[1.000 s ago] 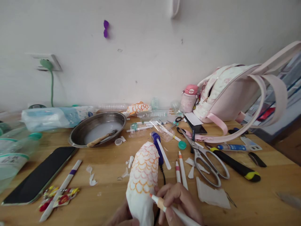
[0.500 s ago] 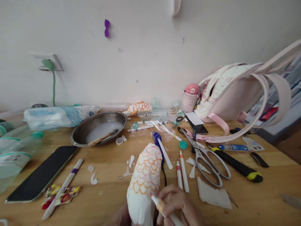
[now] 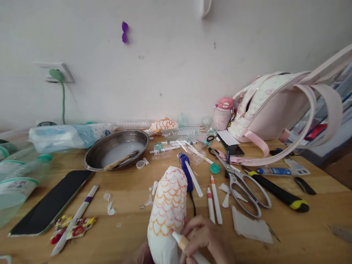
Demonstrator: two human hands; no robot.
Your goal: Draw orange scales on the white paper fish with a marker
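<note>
A white papered fish body (image 3: 168, 205), drawn over with rows of orange and pink scales, stands tilted at the front of the table. My right hand (image 3: 207, 238) pinches an orange marker (image 3: 183, 242), its tip touching the paper at the lowest scale row. My left hand (image 3: 143, 253) is at the fish's lower left side, closed against it; most of its fingers are hidden behind the fish. Just behind the fish lies a blue hot glue gun (image 3: 186, 170) with a white glue stick. Two capped markers (image 3: 216, 200) lie right of my right hand.
Large scissors (image 3: 242, 187), a yellow-black utility knife (image 3: 280, 192) and paper scraps (image 3: 251, 223) lie to the right. A metal bowl (image 3: 88, 161) of cloudy liquid and a phone (image 3: 52, 203) are on the left. A pink backpack (image 3: 277, 110) and another painted fish (image 3: 162, 125) stand near the wall.
The marker tip has shifted slightly left and down along the lowest scale row. The fish has tilted a little, and my right hand has moved slightly left with the marker.
</note>
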